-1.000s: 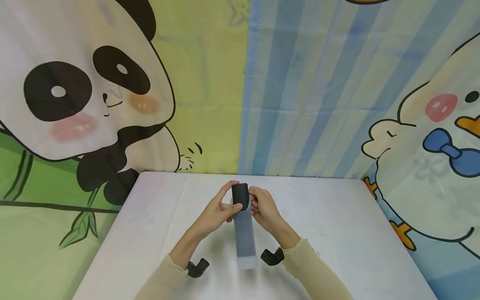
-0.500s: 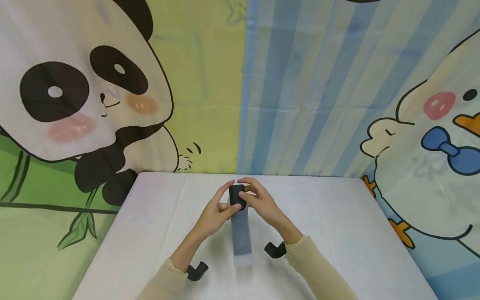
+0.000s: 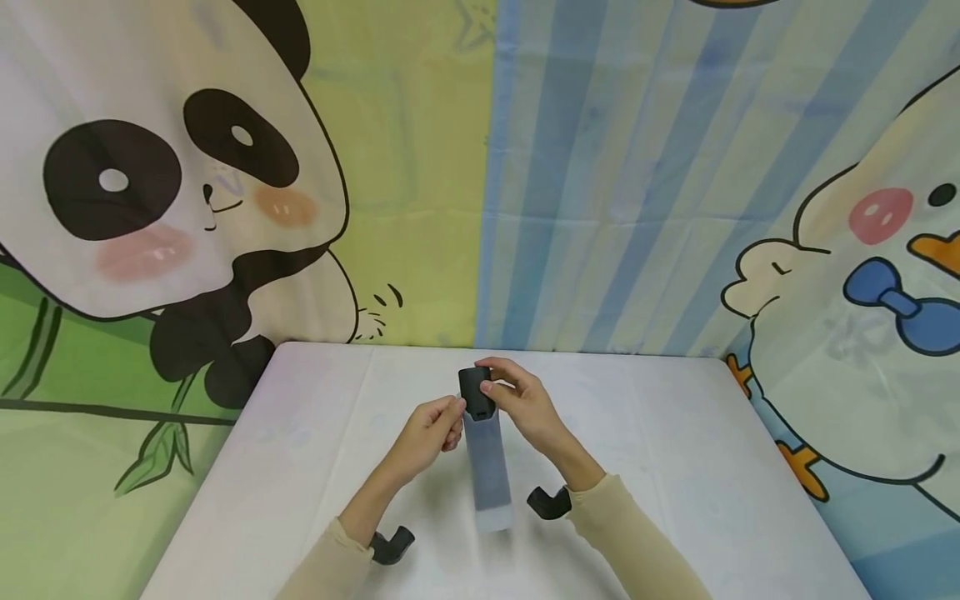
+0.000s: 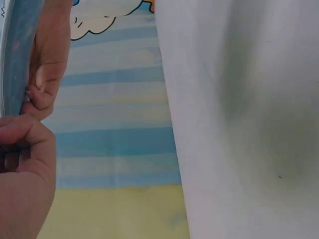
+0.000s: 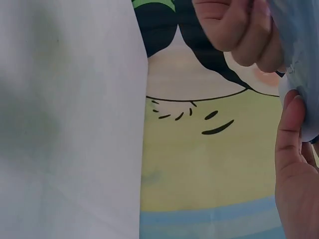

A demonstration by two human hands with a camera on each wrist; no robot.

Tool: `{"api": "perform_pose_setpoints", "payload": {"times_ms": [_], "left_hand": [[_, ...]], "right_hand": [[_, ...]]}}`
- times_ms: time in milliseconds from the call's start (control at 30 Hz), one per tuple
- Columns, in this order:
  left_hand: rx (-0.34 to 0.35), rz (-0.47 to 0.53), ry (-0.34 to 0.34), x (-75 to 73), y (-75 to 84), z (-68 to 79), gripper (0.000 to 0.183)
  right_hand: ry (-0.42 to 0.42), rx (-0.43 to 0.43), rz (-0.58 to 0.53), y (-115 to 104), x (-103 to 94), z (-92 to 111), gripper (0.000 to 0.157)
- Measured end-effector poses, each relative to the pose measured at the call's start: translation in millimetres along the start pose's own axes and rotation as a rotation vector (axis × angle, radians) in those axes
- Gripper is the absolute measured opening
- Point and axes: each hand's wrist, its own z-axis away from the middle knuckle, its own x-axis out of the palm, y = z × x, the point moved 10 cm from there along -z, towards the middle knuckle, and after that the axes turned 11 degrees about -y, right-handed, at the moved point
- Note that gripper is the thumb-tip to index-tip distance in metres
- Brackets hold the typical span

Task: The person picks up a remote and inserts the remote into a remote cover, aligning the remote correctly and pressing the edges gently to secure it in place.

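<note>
A long, translucent bluish container with a black cap-like top points away from me over the white table; its exact kind is unclear. My right hand grips the black top, thumb on its near face and index finger over its far end. At the top's left side, my left hand has curled fingers and appears to pinch the container's edge. The left wrist view shows my left hand against the bluish wall. In the right wrist view, my right thumb presses the container.
The white table lies under both hands. Behind it hangs a cloth backdrop with a panda and a duck. Curved black pieces are at my two wrists, beside the sleeves.
One second ago my left hand held the black top while my right was at its side. Then both held it. Now the right holds it, and the left has moved to the left edge, fingers curled.
</note>
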Motion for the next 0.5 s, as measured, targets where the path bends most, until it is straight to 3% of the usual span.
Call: {"api": "perform_pose_setpoints", "payload": {"times_ms": [133, 233, 500], "left_hand": [[-0.080, 0.097, 0.005, -1.3, -5.6, -1.6, 0.051], [-0.149, 0.100, 0.017, -3.4, -11.4, 0.3, 0.053], [-0.165, 0.139, -0.026, -0.9, -13.8, -2.0, 0.042]], "right_hand": [[-0.007, -0.007, 0.009, 1, 1.3, 0, 0.035], [0.004, -0.012, -0.014, 2, -0.1, 0, 0.035], [0.005, -0.010, -0.019, 4, 0.4, -1, 0.034]]}}
